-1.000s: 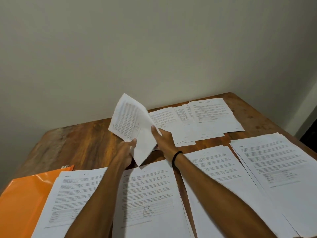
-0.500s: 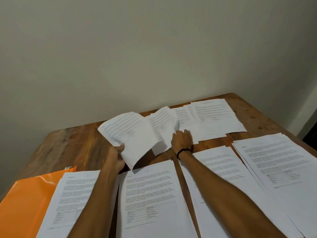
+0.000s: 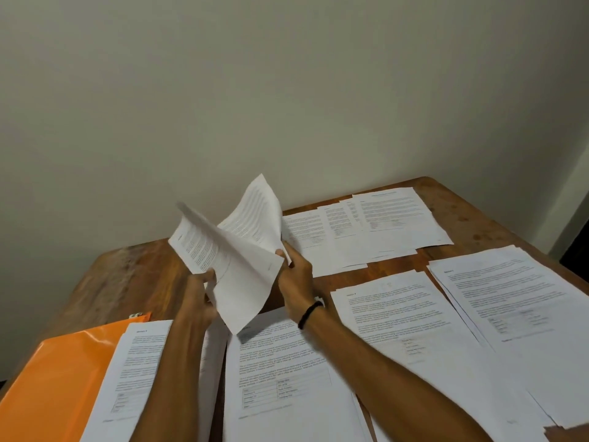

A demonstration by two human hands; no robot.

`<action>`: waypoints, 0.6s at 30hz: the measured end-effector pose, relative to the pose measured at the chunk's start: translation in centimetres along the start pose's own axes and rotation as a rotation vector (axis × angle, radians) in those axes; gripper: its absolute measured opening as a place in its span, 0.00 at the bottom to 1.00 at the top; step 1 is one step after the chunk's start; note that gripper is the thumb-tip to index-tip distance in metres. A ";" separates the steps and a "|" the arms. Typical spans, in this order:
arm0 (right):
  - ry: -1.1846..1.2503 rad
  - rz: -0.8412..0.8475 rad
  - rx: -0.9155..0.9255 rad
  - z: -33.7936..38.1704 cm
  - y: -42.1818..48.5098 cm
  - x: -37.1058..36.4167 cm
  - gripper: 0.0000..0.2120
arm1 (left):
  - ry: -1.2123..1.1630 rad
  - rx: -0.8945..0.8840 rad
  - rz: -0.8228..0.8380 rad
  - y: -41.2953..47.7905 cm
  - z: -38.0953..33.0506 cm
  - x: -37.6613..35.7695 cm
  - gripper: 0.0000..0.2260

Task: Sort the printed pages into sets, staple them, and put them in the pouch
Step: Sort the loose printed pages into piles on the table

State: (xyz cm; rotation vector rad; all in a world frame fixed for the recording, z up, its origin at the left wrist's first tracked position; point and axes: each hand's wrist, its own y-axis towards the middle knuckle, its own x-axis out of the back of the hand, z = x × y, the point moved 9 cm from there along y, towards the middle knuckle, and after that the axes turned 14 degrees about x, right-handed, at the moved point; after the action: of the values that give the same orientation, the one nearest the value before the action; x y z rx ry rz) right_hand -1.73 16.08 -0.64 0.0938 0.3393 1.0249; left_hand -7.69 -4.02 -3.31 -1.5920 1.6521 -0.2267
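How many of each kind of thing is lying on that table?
Near paper stacks: 4
Fanned pages at the back: 1
Orange pouch: 1
Total: 6

left hand [image 3: 199,291]: mid-frame, gripping some loose pages [image 3: 242,282] held up off the table [image 3: 127,275]
right hand [image 3: 294,275]: pinching another page [image 3: 258,215] that sticks up, black band [image 3: 309,314] on the wrist
pouch [image 3: 63,371]: orange, lower left, right edge under a sheet
piles [image 3: 287,378]: printed, along the bottom and right
fanned row [image 3: 392,221]: upper right
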 end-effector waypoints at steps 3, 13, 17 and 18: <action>0.030 0.056 0.008 0.8 -2.2 -0.6 0.17 | 0.062 0.028 -0.002 -0.6 0.0 0.5 0.10; 0.307 0.248 -0.378 0.4 -4.0 0.0 0.35 | 0.382 -0.320 0.004 -5.0 -4.5 4.1 0.31; 0.161 0.363 -0.247 3.2 -4.0 -1.5 0.30 | 0.549 -0.339 0.013 -6.5 -5.7 6.0 0.40; 0.107 0.386 -0.202 4.2 -4.3 -2.2 0.31 | 0.560 -0.347 0.008 -7.1 -6.0 6.5 0.39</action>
State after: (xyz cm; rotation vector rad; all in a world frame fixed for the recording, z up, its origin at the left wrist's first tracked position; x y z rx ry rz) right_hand 2.11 12.33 2.80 -0.0816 0.3192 1.4449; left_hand -5.41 -13.50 2.34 -1.8922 2.2187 -0.4306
